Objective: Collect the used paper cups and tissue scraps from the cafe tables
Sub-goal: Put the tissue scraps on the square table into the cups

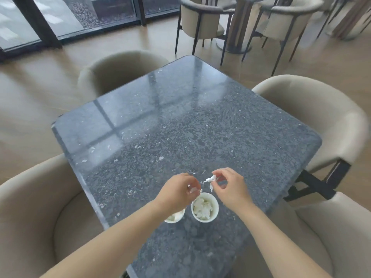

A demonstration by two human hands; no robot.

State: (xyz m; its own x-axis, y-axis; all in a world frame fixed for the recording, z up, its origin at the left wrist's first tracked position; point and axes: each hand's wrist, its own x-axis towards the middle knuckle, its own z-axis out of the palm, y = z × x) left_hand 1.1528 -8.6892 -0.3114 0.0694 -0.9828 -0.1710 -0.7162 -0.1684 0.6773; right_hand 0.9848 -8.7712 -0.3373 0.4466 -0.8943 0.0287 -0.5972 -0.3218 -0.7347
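Two white paper cups stand side by side near the front of the dark speckled table (pixel 180 121). The right cup (pixel 204 207) is open to view and holds several white tissue scraps. The left cup (pixel 175 217) is mostly hidden under my left wrist. My right hand (pixel 228 187) pinches a white tissue scrap (pixel 210 181) just above the right cup. My left hand (pixel 178 190) has curled fingers holding small white scraps over the gap between the cups.
Beige upholstered chairs surround the table: one at the left front (pixel 36 217), one at the far left (pixel 120 69), two on the right (pixel 321 125). Another table with chairs (pixel 236 23) stands behind. Glass doors (pixel 60 17) line the back left.
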